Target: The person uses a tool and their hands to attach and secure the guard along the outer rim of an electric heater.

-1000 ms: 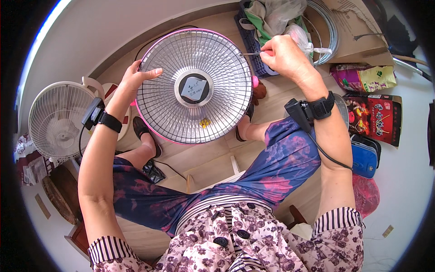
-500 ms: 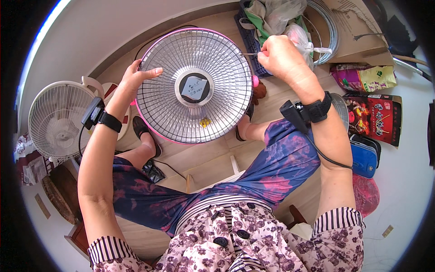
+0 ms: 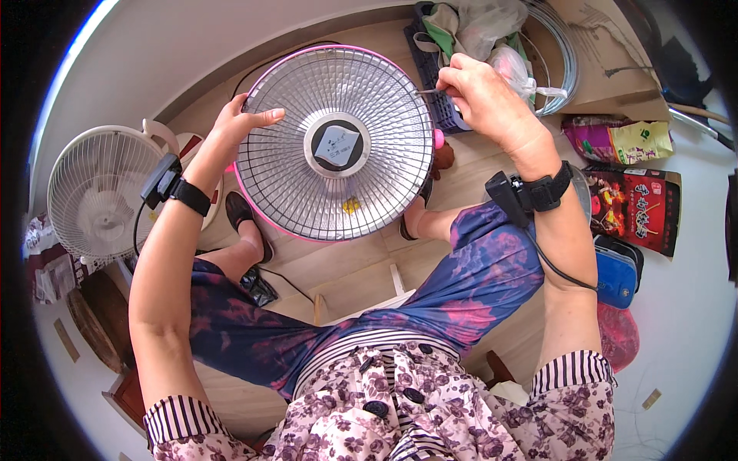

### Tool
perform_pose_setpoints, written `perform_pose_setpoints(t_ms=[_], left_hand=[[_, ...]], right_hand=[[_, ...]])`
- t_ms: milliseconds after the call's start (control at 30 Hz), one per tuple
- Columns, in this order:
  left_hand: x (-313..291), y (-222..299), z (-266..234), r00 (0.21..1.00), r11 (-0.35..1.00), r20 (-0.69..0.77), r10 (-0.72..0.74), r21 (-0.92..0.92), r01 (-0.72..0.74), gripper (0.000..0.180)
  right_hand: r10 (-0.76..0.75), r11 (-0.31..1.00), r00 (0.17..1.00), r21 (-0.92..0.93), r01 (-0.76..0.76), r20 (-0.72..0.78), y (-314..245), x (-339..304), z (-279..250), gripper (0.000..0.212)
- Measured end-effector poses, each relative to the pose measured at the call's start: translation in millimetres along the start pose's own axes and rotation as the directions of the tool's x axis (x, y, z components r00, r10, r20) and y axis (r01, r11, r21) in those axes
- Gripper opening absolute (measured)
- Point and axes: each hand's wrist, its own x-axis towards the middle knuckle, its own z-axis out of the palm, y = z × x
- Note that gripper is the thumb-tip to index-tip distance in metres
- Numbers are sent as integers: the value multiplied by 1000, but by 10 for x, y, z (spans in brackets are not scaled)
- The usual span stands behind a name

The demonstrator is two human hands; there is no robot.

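A round dish-shaped electric heater (image 3: 307,196) with a pink rim, dark wire grille and silvery reflector stands upright between my feet. My left hand (image 3: 244,123) grips its upper left rim, the thumb lying over the grille and the fingers behind. Closed beside the upper right rim, my right hand (image 3: 475,91) holds a thin screwdriver-like tool (image 3: 427,91). Its metal shaft points left at the rim, close to or touching it. The tool's handle is hidden in my fingers. A pink knob (image 3: 438,138) sticks out at the heater's right side.
At left stands a white fan (image 3: 100,200) with a round cage. A dark blue crate (image 3: 434,92) holds bags behind my right hand, near coiled wire (image 3: 570,69) and a cardboard box (image 3: 615,92). Packets (image 3: 638,207) and a blue case (image 3: 615,280) lie at right.
My right hand has turned a little at the tool, its fingers now showing more. The heater has shifted slightly right in view, with my left hand still on its rim.
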Motion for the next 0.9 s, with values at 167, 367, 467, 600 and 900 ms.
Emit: perform_pose_setpoints(t_ms=[167,367,467,600,900], left_hand=[[-5,-8,-3,1000,1000,14,-4,-26,4,108],[44,-84,0,1000,1000,-17,14,28,-13,106],[65,-111,-2,999,999,-37,30,35,-28,105],[67,-121,3,998,998,-31,60,10,-60,102],[-5,-22,36,998,999,-26,52,-8,-52,108]], right_hand=[[-221,944,973,-263,197,-62,5,84,24,15],[-170,949,985,-273,155,-32,-50,83,46,14],[-147,942,989,-308,130,-30,-91,77,79,13],[-167,937,985,-317,145,-43,-136,70,91,13],[-86,957,991,-286,54,-100,-97,48,132,12]])
